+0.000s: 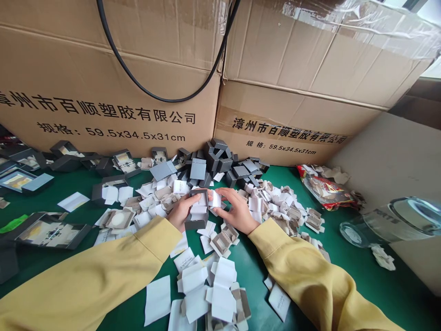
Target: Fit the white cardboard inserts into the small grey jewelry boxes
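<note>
Grey small box (198, 216) being gripped by the left hand (182, 212) while the right hand (237, 212) is pinching a white insert (214, 199) at its rim, finished grey boxes (217, 161) lying behind, unused inserts (206, 285) before it.

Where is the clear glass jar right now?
The glass jar lies on its side at the right edge of the green table, just right of the red snack packet.
</note>
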A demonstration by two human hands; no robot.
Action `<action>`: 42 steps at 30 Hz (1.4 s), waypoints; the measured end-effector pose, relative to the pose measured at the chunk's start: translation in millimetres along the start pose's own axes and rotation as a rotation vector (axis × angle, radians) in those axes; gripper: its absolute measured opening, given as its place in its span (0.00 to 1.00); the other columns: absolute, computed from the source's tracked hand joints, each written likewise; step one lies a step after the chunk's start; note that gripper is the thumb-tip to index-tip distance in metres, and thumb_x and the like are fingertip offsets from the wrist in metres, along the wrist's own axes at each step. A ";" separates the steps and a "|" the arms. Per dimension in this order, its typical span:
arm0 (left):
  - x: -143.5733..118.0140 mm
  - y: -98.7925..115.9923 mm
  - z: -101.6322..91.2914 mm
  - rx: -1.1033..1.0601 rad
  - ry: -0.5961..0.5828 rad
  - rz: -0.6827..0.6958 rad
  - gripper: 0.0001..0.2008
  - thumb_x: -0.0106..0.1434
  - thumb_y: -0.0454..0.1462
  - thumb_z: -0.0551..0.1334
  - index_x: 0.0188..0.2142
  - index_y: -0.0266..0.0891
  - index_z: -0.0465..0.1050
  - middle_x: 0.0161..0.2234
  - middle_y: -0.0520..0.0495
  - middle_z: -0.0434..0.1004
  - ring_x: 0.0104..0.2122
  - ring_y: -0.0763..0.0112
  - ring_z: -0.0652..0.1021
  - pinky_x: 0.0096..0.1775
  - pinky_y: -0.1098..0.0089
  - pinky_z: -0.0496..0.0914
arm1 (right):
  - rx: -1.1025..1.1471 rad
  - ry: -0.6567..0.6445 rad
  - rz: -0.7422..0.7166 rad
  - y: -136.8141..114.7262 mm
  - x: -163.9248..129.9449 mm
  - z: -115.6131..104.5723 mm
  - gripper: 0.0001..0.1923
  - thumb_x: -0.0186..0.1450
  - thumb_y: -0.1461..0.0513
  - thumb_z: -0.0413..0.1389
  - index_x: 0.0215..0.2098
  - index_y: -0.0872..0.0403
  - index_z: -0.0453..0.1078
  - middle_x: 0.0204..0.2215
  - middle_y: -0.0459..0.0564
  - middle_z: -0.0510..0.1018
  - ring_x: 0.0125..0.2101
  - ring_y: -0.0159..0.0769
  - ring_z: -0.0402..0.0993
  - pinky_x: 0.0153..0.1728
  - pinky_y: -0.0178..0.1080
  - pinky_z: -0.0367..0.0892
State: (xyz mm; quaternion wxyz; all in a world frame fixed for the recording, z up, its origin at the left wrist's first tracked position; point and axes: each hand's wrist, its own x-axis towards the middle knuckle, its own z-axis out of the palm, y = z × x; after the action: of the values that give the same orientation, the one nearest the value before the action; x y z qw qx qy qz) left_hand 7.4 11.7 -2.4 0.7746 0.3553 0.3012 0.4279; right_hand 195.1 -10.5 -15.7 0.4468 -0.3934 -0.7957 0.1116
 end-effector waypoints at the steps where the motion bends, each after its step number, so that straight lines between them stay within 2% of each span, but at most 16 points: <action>1: -0.2 -0.2 0.2 0.009 -0.010 0.000 0.11 0.57 0.39 0.61 0.38 0.35 0.74 0.32 0.46 0.78 0.32 0.70 0.77 0.35 0.73 0.70 | -0.015 0.000 -0.009 -0.2 0.2 -0.2 0.21 0.62 0.58 0.56 0.52 0.51 0.62 0.46 0.55 0.72 0.47 0.41 0.68 0.45 0.44 0.71; 5: -1.0 0.0 1.3 0.022 -0.026 0.000 0.11 0.58 0.38 0.60 0.39 0.36 0.73 0.33 0.46 0.78 0.33 0.70 0.77 0.35 0.74 0.70 | -0.047 0.000 -0.045 -0.4 1.0 -0.8 0.21 0.62 0.60 0.56 0.53 0.52 0.62 0.47 0.55 0.71 0.47 0.40 0.68 0.47 0.44 0.69; 9: -2.3 0.9 3.8 0.015 0.010 -0.009 0.10 0.57 0.37 0.61 0.39 0.36 0.73 0.32 0.46 0.77 0.32 0.71 0.77 0.34 0.74 0.70 | -0.047 -0.008 -0.044 -1.1 1.2 -0.8 0.21 0.62 0.59 0.55 0.53 0.52 0.61 0.48 0.56 0.69 0.48 0.40 0.67 0.48 0.44 0.68; 19: -4.2 3.3 9.6 0.095 0.067 0.008 0.13 0.53 0.39 0.64 0.37 0.35 0.73 0.31 0.47 0.77 0.25 0.73 0.76 0.31 0.73 0.70 | -0.045 -0.025 -0.010 -3.8 1.8 -1.3 0.18 0.60 0.62 0.56 0.49 0.53 0.63 0.40 0.53 0.72 0.38 0.38 0.69 0.38 0.41 0.71; 24: -4.4 0.1 9.6 0.082 0.094 0.048 0.17 0.51 0.41 0.66 0.40 0.35 0.72 0.33 0.46 0.78 0.28 0.69 0.78 0.33 0.69 0.72 | -0.066 -0.015 0.009 -5.0 2.3 -0.7 0.18 0.58 0.63 0.56 0.48 0.53 0.64 0.39 0.52 0.72 0.39 0.38 0.69 0.40 0.42 0.71; 29: -3.2 1.1 10.2 0.024 0.163 0.114 0.19 0.54 0.41 0.64 0.44 0.38 0.70 0.35 0.45 0.77 0.32 0.64 0.78 0.33 0.64 0.74 | -0.018 0.083 0.069 -6.7 3.0 -0.4 0.19 0.58 0.65 0.54 0.48 0.52 0.63 0.43 0.54 0.70 0.43 0.40 0.69 0.41 0.43 0.72; 33: -4.2 1.9 10.9 0.040 0.125 0.096 0.21 0.56 0.41 0.63 0.48 0.40 0.67 0.37 0.44 0.77 0.36 0.63 0.78 0.33 0.63 0.75 | 0.046 0.105 0.122 -5.8 2.3 -0.3 0.19 0.60 0.62 0.53 0.50 0.51 0.62 0.45 0.54 0.70 0.43 0.39 0.69 0.40 0.41 0.73; 38: -4.6 -1.7 12.0 0.171 0.109 0.106 0.22 0.55 0.41 0.63 0.49 0.39 0.67 0.37 0.45 0.77 0.33 0.64 0.78 0.34 0.62 0.74 | 0.079 0.065 0.135 -5.9 1.2 -0.9 0.19 0.62 0.59 0.53 0.51 0.52 0.61 0.44 0.54 0.71 0.43 0.38 0.71 0.42 0.41 0.73; 42: -3.2 -4.2 9.4 0.387 0.144 0.213 0.20 0.55 0.43 0.63 0.47 0.38 0.70 0.39 0.43 0.77 0.39 0.61 0.76 0.42 0.62 0.71 | 0.092 0.057 0.136 -8.9 1.9 -2.1 0.19 0.63 0.58 0.53 0.52 0.53 0.60 0.43 0.55 0.72 0.41 0.38 0.72 0.42 0.41 0.73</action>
State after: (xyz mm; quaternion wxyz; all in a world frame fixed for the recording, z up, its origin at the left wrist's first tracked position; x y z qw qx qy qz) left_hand 15.1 4.4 0.0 0.6190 0.4956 0.3930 0.4655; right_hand 191.6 -15.4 -8.6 0.4785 -0.4284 -0.7481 0.1668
